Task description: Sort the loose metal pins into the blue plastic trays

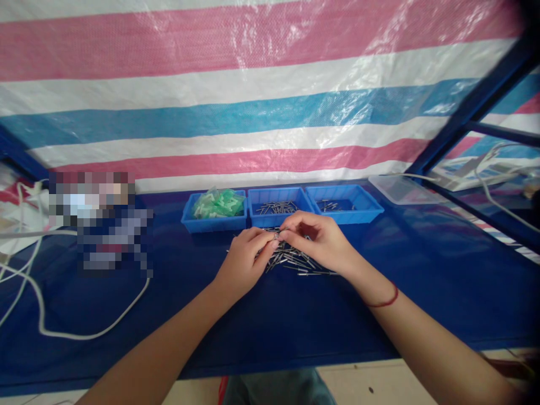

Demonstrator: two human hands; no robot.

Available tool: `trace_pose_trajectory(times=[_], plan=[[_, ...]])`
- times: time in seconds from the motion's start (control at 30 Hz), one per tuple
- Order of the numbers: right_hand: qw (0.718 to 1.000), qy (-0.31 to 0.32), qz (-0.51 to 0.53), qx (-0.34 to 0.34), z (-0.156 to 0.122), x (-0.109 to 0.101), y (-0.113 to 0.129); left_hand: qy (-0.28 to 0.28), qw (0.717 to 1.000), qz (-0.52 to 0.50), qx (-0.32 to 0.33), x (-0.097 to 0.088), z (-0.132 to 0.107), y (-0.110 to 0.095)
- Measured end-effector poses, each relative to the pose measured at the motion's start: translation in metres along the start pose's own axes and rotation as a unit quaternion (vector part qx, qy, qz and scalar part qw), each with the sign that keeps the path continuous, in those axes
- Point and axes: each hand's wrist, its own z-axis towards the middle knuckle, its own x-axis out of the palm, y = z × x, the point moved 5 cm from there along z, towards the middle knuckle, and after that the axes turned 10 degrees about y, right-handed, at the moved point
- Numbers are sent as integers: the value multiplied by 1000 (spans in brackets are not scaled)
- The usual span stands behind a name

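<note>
My left hand [246, 257] and my right hand [319, 239] meet over a loose pile of metal blind rivets [291, 257] on the blue table. Thumb and fingers of both hands are pinched together, tip to tip, around a small rivet [277, 235], mostly covered by the fingertips. Behind the hands stand three blue trays in a row. The middle tray [279, 193] holds many rivets, and the right tray [358, 216] has only a few at its left side. In the left tray [213, 226] lie green plastic bags [219, 202].
A clear plastic lid [400, 190] lies at the back right, by a blue metal frame [468, 121]. White cables [84, 336] loop over the table's left side, near a blurred-out patch. A striped plastic sheet [236, 129] hangs behind the table [270, 332].
</note>
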Motion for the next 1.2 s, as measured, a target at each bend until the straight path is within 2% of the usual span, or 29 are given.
trace_pose_trajectory(times=[0.23, 0.47, 0.67, 0.8, 0.83, 0.9, 0.97, 1.03, 1.13, 1.2], plan=[[1000, -10, -19, -12, -1, 1, 3, -21, 999, -25, 7, -3, 1, -2], [1000, -8, -24, -7, 0, -3, -1, -84, 996, -39, 13, -14, 0, -3], [998, 21, -67, -5, 1, 0, 2, -126, 991, -39, 23, -20, -3, -5], [990, 48, -132, -29, 2, 1, 5, -125, 992, -32, 15, -20, -3, -5], [987, 39, -151, -33, 3, -2, 5, -122, 992, -30, 10, -19, -2, -4], [980, -16, -194, -29, 3, -17, 3, -111, 993, -28, -1, -18, -2, -3], [961, -106, -255, -3, 0, -39, -3, -93, 995, -29, -8, -15, -2, -2], [923, -185, -335, 39, -5, -63, -11, -64, 998, -22, -9, -10, -1, -2], [850, -236, -460, 101, -13, -90, -25, -14, 1000, 10, 15, -3, -1, -5], [822, -247, -499, 121, -17, -100, -32, 19, 998, 39, 42, 3, 0, -8]])
